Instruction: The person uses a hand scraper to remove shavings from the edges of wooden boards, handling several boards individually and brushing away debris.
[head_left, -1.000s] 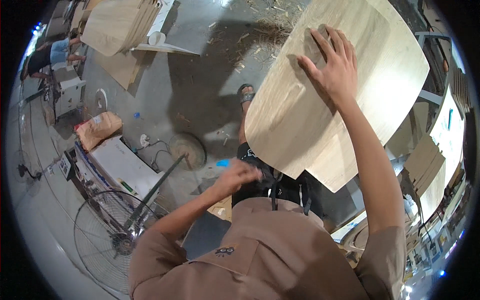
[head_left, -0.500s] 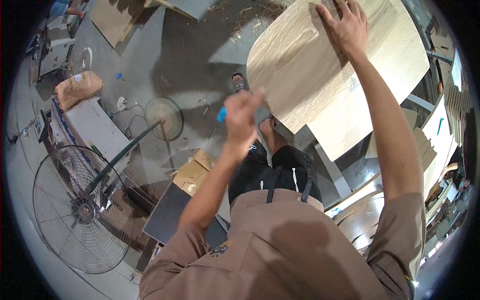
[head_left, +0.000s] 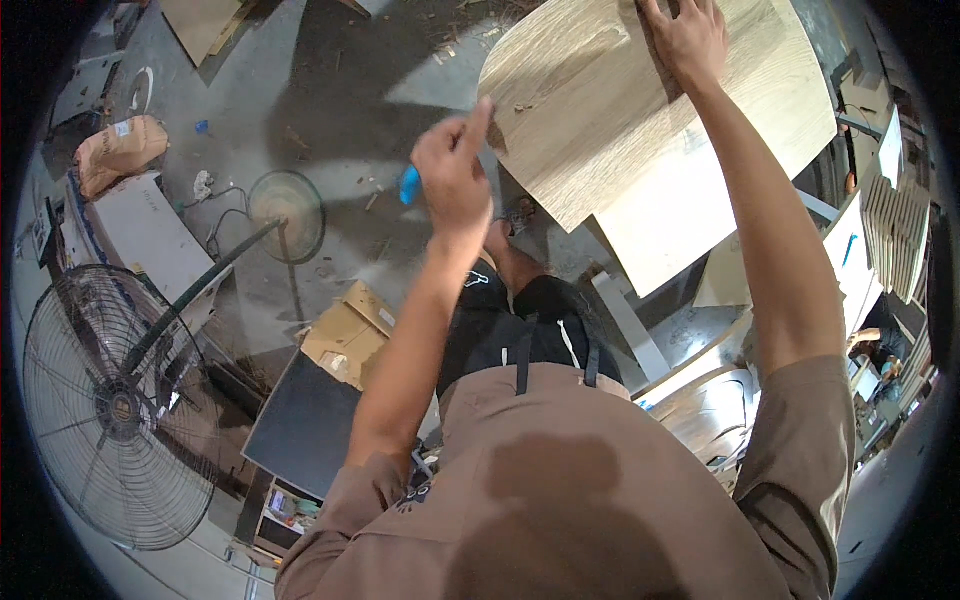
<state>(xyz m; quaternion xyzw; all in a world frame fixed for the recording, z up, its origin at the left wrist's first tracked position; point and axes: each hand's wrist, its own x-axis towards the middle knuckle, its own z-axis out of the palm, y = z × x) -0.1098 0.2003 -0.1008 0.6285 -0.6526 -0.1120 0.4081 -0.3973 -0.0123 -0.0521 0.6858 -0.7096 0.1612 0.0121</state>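
A light wood-grain panel with rounded corners fills the upper right, overlapping a paler board beneath it. My right hand presses on its far part, fingers spread, and holds nothing. At the panel's left edge my left hand is closed, slightly blurred, with one digit stretched up beside the rim. A small blue object sticks out of the left side of that fist. The rest of it is hidden by the hand, so its kind cannot be told. Whether the left hand touches the panel is unclear.
On the left stands a large fan with a round base. A cardboard box lies by a dark board. Stacked panels stand at the right, near another person. Wood scraps litter the floor.
My left hand has moved up and left relative to the panel's edge, the blue object still in it. The right hand stays on the panel. The whole view has shifted slightly.
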